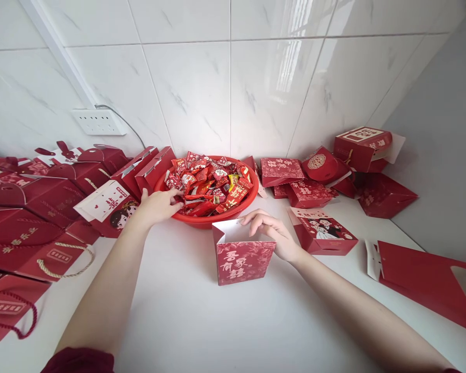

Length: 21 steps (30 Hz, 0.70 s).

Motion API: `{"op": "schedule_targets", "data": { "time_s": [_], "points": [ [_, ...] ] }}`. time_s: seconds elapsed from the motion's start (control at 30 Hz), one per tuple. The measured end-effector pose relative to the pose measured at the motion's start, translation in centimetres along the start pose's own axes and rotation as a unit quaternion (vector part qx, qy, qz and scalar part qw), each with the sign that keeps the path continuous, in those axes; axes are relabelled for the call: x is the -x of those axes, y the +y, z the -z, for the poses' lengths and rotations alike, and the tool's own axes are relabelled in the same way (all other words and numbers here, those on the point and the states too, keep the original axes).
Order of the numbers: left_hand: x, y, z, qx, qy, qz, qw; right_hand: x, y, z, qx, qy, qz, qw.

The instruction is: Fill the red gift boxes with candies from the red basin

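Observation:
A red paper gift bag (244,263) with pale lettering stands upright on the table, its white inside showing at the open top. My right hand (275,235) grips its right side, with the fingers curled over the rim into the opening and the thumb hidden. At the left edge of a red plastic basin (205,223), my left hand (160,206) reaches in, fingers stretched out. Its fingertips touch the heap of red wrapped candies (207,181); no candy shows in its grasp.
Rows of filled-out red boxes with rope handles (58,254) crowd the left. A white-flapped box (114,207) stands beside my left forearm. More red boxes (326,230) lie at the right, with a flat red bag (427,280) near the edge. A tiled wall with a power socket (99,122) rises behind.

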<state>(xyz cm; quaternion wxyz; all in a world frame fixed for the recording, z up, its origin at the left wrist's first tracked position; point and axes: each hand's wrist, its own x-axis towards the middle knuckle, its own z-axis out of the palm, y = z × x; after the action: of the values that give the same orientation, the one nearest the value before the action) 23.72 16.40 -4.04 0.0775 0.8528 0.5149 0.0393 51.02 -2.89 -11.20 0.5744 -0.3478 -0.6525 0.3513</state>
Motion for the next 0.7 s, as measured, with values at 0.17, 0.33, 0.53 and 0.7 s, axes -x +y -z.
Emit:
{"op": "schedule_targets", "data": {
  "time_s": [0.17,0.33,0.53,0.7],
  "points": [
    [0.32,0.40,-0.04,0.024,-0.030,-0.016,0.999,0.00,-0.04,-0.03,-0.005,0.000,0.001,1.000],
    [0.44,0.41,0.23,0.053,-0.036,-0.038,0.997,0.08,-0.03,-0.07,-0.009,-0.002,0.002,1.000],
    [0.38,-0.12,0.65,0.099,-0.026,-0.066,0.993,-0.06,0.00,-0.10,-0.015,-0.002,0.007,1.000],
    [0.46,0.66,0.06,0.063,-0.036,-0.060,0.996,0.01,0.09,-0.05,-0.008,-0.002,0.007,1.000]
  ]
}}
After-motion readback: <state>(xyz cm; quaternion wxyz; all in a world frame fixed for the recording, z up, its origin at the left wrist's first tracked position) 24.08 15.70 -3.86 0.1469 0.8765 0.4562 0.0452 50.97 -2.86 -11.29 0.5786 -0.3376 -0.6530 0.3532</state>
